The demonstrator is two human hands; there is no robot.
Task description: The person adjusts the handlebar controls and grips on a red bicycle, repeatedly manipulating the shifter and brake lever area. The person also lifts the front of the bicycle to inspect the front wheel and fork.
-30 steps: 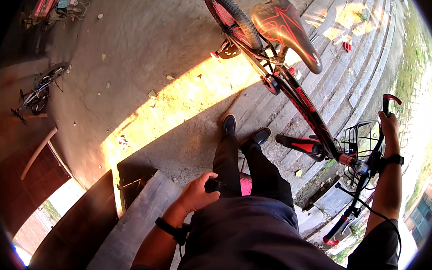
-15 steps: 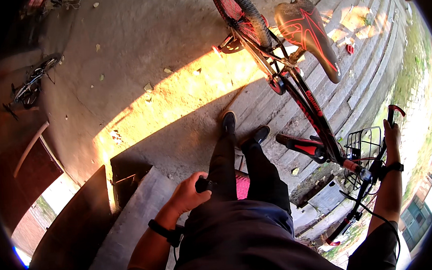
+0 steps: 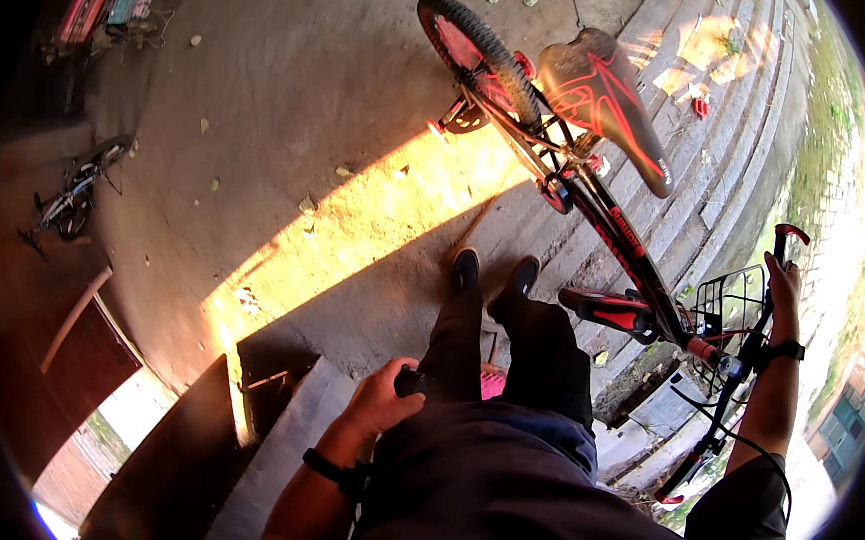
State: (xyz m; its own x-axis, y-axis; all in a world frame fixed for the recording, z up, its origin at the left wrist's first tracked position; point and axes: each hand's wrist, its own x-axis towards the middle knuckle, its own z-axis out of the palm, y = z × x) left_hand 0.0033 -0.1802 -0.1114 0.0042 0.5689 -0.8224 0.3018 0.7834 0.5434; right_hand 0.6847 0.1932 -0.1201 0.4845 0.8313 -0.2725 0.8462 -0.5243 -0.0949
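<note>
A black bicycle (image 3: pixel 615 219) with red markings stands on my right. Its black saddle (image 3: pixel 596 98) carries red lines, and its rear wheel (image 3: pixel 478 61) points away from me. My right hand (image 3: pixel 783 291) is closed round the far handlebar grip, beside the red-tipped brake lever (image 3: pixel 793 234). A wire basket (image 3: pixel 727 300) sits at the front, next to the handlebar. In front of my waist, my left hand (image 3: pixel 381 400) is closed on a small black rounded object (image 3: pixel 409 381); its kind is not clear, as the fingers cover part of it.
Broad stone steps (image 3: pixel 734 129) descend along the right side, beyond the bicycle. A second bicycle (image 3: pixel 72 200) is at the far left. A grey ledge (image 3: pixel 265 462) and a dark red-brown panel (image 3: pixel 165 459) stand at my left. Leaves lie scattered over the concrete floor (image 3: pixel 270 91).
The view has shifted slightly, so the floor and far objects sit lower in the picture. Both hands keep their holds.
</note>
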